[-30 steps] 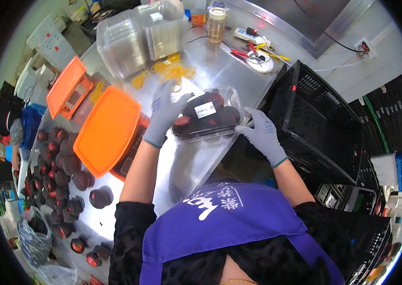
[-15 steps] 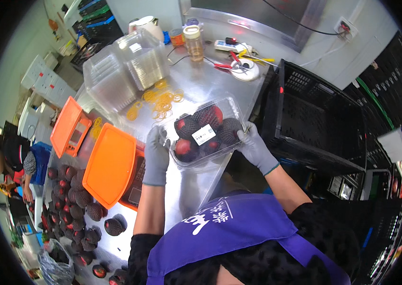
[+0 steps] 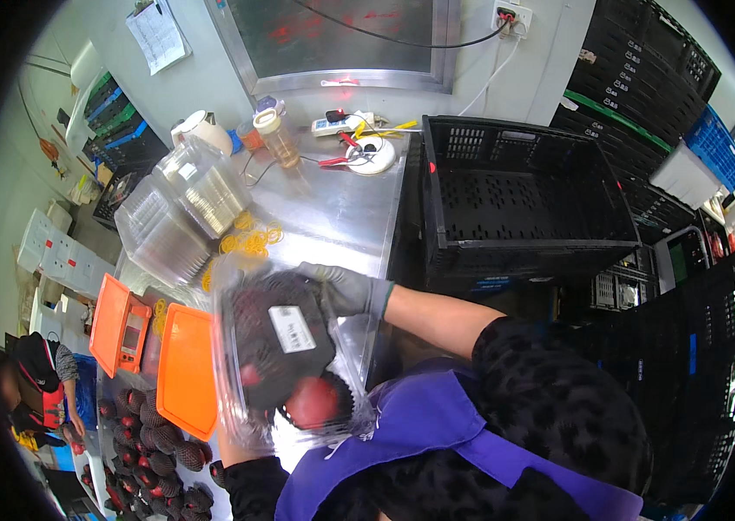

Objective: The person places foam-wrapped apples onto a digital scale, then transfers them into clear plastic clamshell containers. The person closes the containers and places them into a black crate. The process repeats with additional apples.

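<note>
I hold a clear plastic clamshell box (image 3: pixel 285 347) of dark red fruits with a white label on its lid. It is tilted up close to my chest, above the steel table (image 3: pixel 341 204). My right hand (image 3: pixel 341 291), in a grey glove, grips the box's upper right edge. The box hides my left hand at its lower left end, and only that forearm (image 3: pixel 250 478) shows.
A black plastic crate (image 3: pixel 524 191) stands to the right. Stacks of clear boxes (image 3: pixel 172 213) and yellow rubber bands (image 3: pixel 250 243) lie at the back left. An orange scale (image 3: pixel 120 326), an orange tray (image 3: pixel 187 369) and loose fruits (image 3: pixel 150 434) are on the left. Another person (image 3: pixel 37 391) stands at far left.
The fruit box has come up from the table toward my chest and tilted on end. My head has turned, so the crate sits more central.
</note>
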The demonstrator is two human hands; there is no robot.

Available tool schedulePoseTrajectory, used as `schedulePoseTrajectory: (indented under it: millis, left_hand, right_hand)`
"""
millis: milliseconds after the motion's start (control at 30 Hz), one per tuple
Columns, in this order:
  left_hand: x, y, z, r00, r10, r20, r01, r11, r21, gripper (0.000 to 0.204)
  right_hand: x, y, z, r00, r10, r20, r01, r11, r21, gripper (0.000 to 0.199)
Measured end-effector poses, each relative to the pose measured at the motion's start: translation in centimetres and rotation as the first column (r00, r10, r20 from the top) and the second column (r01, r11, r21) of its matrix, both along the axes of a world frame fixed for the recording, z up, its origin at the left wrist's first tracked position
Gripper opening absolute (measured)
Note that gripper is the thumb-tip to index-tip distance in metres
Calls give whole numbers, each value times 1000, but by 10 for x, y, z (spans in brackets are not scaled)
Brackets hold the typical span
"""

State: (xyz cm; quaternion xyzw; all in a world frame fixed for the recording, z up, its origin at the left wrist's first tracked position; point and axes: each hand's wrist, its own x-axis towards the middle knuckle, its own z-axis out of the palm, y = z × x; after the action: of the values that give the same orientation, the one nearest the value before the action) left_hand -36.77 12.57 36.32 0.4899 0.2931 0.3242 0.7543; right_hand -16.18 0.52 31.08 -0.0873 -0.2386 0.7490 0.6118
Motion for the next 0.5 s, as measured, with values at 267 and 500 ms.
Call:
schedulePoseTrajectory:
  millis: [267, 500]
  left_hand:
    - [-20, -10, -17, 999, -18, -27, 18, 1000, -20, 41]
    - [-22, -8, -22, 999, -38, -35, 39, 999, 13, 39]
  right_hand:
    - [-30, -25, 7, 980, 182, -81, -184, 983, -22, 61]
    - [-42, -27, 51, 983, 143, 120, -155, 982, 104, 67]
